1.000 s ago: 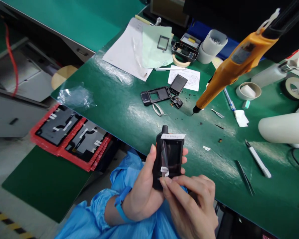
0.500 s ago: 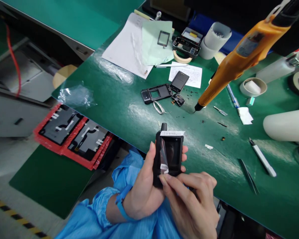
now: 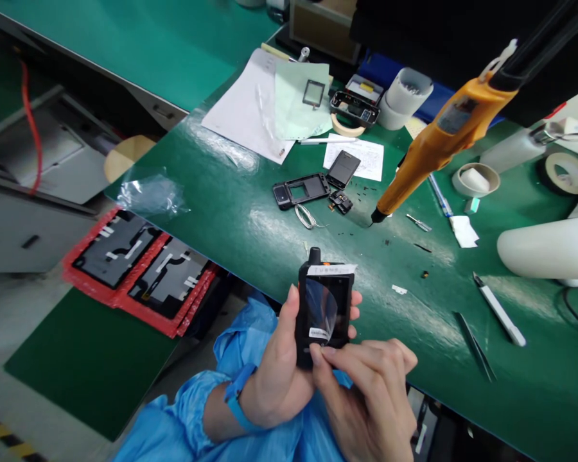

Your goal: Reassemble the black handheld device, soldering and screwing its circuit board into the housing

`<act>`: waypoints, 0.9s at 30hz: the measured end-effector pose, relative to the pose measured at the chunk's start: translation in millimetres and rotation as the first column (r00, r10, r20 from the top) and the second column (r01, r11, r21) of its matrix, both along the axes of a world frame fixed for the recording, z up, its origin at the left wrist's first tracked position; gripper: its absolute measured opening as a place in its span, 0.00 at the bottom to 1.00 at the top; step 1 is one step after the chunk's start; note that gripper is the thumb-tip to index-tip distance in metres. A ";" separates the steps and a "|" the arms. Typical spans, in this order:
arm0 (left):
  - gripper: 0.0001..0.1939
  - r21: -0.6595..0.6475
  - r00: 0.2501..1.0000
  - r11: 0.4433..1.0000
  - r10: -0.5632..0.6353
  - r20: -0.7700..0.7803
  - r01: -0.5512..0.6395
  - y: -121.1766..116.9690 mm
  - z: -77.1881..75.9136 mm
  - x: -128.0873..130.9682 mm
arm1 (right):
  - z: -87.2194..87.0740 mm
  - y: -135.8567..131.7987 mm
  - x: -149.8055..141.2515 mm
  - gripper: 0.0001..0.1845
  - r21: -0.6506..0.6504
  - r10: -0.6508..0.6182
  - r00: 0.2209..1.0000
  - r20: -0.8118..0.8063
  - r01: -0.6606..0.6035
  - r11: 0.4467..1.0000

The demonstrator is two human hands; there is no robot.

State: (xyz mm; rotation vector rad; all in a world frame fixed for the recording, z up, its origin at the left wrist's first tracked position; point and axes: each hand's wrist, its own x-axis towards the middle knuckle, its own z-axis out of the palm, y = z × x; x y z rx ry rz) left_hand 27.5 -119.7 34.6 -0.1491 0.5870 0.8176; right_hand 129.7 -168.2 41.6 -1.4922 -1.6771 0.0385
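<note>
My left hand (image 3: 282, 372) is wrapped round a black handheld radio (image 3: 343, 300), screen up and stub antenna pointing away from me. A strip of white tape (image 3: 330, 269) with writing crosses its top edge. Over the screen lies a clear protective film (image 3: 320, 305), its lower edge partly lifted and curved, with a small white label on it. The thumb and forefinger of my right hand (image 3: 373, 385) are pinched together at the film's lower edge, just below that label. A blue band circles my left wrist.
An orange electric screwdriver (image 3: 428, 141) hangs over the green bench. Beyond the radio lie a black housing (image 3: 301, 191), a dark rectangular module (image 3: 343, 169) and white wire (image 3: 306, 217). Tweezers (image 3: 476, 346) and a utility knife (image 3: 499, 309) lie right. Red-wrapped panels (image 3: 115, 247) sit lower left.
The film over the radio's screen has gone from a narrow fold to a wider curved flap. My right fingers still pinch near its lower edge. The camera view has shifted slightly.
</note>
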 end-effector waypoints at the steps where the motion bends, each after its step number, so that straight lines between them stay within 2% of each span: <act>1: 0.31 -0.007 1.000 1.000 -0.006 0.002 0.006 -0.1 -0.3 -0.3 | -0.3 0.8 -0.8 0.04 0.009 -0.005 1.000 -0.001 0.005 1.000; 5: 0.33 0.000 1.000 1.000 -0.014 -0.022 0.014 -2.4 -1.9 -1.1 | -4.6 2.7 -4.8 0.09 0.061 -0.051 0.993 -0.106 0.058 0.996; 8: 0.32 0.070 0.996 0.998 0.006 -0.091 0.000 -7.5 -4.2 -0.4 | -9.9 2.3 -3.7 0.14 0.097 -0.087 0.983 -0.161 0.104 0.990; 12: 0.28 0.271 0.990 0.963 0.033 -0.134 0.004 -16.4 -10.9 1.4 | -16.6 2.9 10.3 0.13 0.093 -0.160 0.974 -0.162 0.176 0.980; 14: 0.29 0.413 0.987 0.909 0.010 -0.158 0.057 -18.1 -16.8 0.2 | -18.5 4.9 20.7 0.12 0.109 -0.195 0.960 -0.202 0.220 0.969; 15: 0.29 0.505 0.982 0.859 0.012 -0.190 0.087 -17.3 -20.5 -1.4 | -18.9 6.4 25.9 0.11 0.133 -0.213 0.951 -0.225 0.246 0.960; 16: 0.29 0.612 0.970 0.782 0.037 -0.240 0.122 -15.0 -24.5 -3.5 | -19.1 8.2 30.9 0.11 0.158 -0.229 0.942 -0.246 0.272 0.949; 17: 0.27 0.730 0.949 0.663 0.092 -0.300 0.166 -11.2 -28.7 -6.1 | -19.2 10.2 35.9 0.11 0.179 -0.240 0.934 -0.266 0.292 0.939; 18: 0.25 0.830 0.915 0.506 0.175 -0.364 0.234 -5.8 -33.1 -8.8 | -19.1 12.7 40.8 0.11 0.192 -0.243 0.927 -0.285 0.304 0.933; 19: 0.24 0.888 0.864 0.323 0.277 -0.420 0.328 0.9 -37.4 -11.3 | -18.8 15.9 46.1 0.11 0.193 -0.244 0.920 -0.307 0.311 0.931; 20: 0.24 0.888 0.794 0.143 0.402 -0.456 0.437 8.7 -41.5 -13.2 | -18.4 20.0 51.9 0.10 0.187 -0.244 0.913 -0.327 0.316 0.930; 21: 0.24 0.837 0.708 0.000 0.534 -0.462 0.547 17.1 -45.4 -14.4 | -17.9 25.4 58.2 0.09 0.174 -0.245 0.906 -0.345 0.318 0.932; 22: 0.23 0.760 0.619 -0.089 0.644 -0.449 0.644 25.9 -49.0 -14.6 | -17.1 32.7 65.3 0.08 0.159 -0.251 0.898 -0.360 0.324 0.933; 23: 0.21 0.677 0.552 -0.150 0.715 -0.429 0.721 34.5 -52.1 -13.8 | -16.0 42.1 73.0 0.08 0.145 -0.255 0.893 -0.371 0.327 0.934; 24: 0.20 0.599 0.502 -0.179 0.750 -0.430 0.781 42.9 -54.7 -12.3 | -14.6 53.7 80.9 0.10 0.116 -0.253 0.890 -0.378 0.316 0.942; 27: 0.18 0.423 0.444 -0.232 0.732 -0.517 0.876 62.8 -59.5 -4.8 | -9.8 101.7 103.6 0.19 0.088 -0.182 0.922 -0.341 0.224 0.971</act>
